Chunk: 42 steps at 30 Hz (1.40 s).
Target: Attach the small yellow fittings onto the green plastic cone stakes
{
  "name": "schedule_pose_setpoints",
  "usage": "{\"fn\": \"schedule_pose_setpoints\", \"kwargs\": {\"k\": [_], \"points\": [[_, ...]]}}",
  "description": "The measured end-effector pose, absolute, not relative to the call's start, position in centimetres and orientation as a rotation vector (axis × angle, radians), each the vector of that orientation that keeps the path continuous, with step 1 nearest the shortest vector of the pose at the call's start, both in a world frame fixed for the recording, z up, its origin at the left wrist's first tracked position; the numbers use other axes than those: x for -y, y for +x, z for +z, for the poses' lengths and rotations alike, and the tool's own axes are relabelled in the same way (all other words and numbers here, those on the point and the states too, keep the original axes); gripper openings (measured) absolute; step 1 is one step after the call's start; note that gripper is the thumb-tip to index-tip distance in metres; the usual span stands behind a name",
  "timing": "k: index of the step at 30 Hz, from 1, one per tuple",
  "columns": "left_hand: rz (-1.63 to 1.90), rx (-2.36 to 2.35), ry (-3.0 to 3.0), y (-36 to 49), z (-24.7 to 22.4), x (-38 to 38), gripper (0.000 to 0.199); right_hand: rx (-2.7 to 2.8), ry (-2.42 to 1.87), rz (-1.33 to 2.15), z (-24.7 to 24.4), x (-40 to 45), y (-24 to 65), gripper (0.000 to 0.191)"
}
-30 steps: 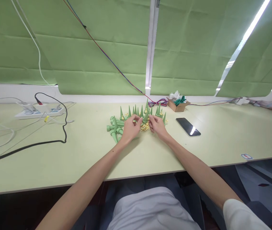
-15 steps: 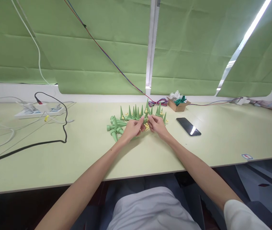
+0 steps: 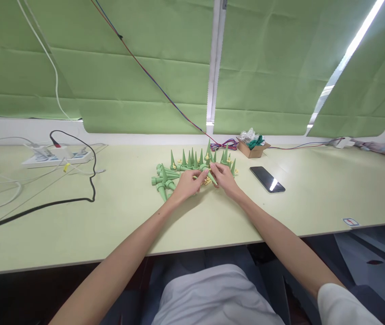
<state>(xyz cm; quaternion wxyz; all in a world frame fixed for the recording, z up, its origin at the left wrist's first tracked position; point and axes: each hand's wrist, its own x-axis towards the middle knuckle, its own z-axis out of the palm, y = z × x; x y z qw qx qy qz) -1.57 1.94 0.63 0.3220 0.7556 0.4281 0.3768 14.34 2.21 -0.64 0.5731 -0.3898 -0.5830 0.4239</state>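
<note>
My left hand and my right hand meet over the middle of the table, fingers closed. Between them is a green plant watering spike, its pointed end slanting down toward me. My left fingers grip its wide end; my right fingers press against it near a small yellow piece, partly hidden. Behind the hands several green spikes stand upright, some with yellow valves at their bases. More green spikes lie on their sides left of my left hand. Small yellow valves show on the table under the hands.
A black phone lies right of my right hand. Farther back are a small cardboard box with plastic and green material, and a coiled red-blue wire. At left, a power strip and a black cable cross the table.
The green spike between my hands has turned, so its tip now shows pointing down toward me. My fingers have shifted slightly around it; the other things stay in place.
</note>
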Motion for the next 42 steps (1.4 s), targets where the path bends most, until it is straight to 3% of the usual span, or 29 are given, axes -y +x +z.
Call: {"fn": "schedule_pose_setpoints", "kwargs": {"k": [29,42], "points": [[1.304,-1.0,2.516,-1.6,-0.6,-2.8,0.022,1.233,-0.974,1.2,-0.4,-2.2,14.3,0.043],[1.346,-1.104,2.313,-1.3,-0.2,-2.7,0.011,1.248,-0.918,1.166,-0.3,-2.1,14.0,0.049]]}}
